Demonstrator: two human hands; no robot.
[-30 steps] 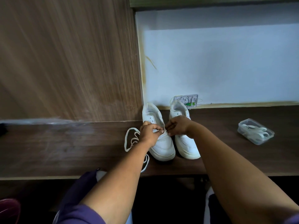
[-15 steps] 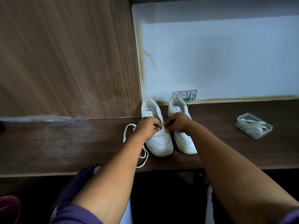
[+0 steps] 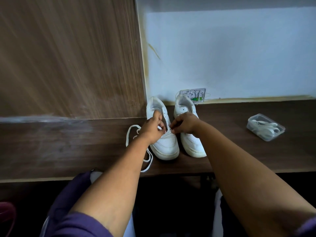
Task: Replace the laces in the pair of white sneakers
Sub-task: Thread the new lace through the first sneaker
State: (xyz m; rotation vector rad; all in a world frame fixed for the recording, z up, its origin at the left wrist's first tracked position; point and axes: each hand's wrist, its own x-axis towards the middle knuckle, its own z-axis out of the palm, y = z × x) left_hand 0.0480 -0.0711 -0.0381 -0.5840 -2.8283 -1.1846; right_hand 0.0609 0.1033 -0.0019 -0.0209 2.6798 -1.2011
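Two white sneakers stand side by side on the dark wooden desk (image 3: 68, 147), toes towards me. Both hands meet over the eyelets of the left sneaker (image 3: 166, 146). My left hand (image 3: 153, 129) pinches the white lace at the shoe's left eyelet row. My right hand (image 3: 185, 124) pinches the lace at the right eyelet row, its wrist lying across the right sneaker (image 3: 193, 145). The loose lace (image 3: 131, 134) trails in loops left of the shoe and over the desk's front edge. The fingertips hide the exact eyelet.
A clear plastic box (image 3: 265, 127) holding white laces sits on the desk at the right. A small white board with green parts (image 3: 195, 94) leans at the wall behind the shoes. A wooden panel (image 3: 68, 57) rises at the left.
My hands stay on the left sneaker's eyelets; the left hand's fingers have shifted slightly up the tongue. The view has tilted up a little.
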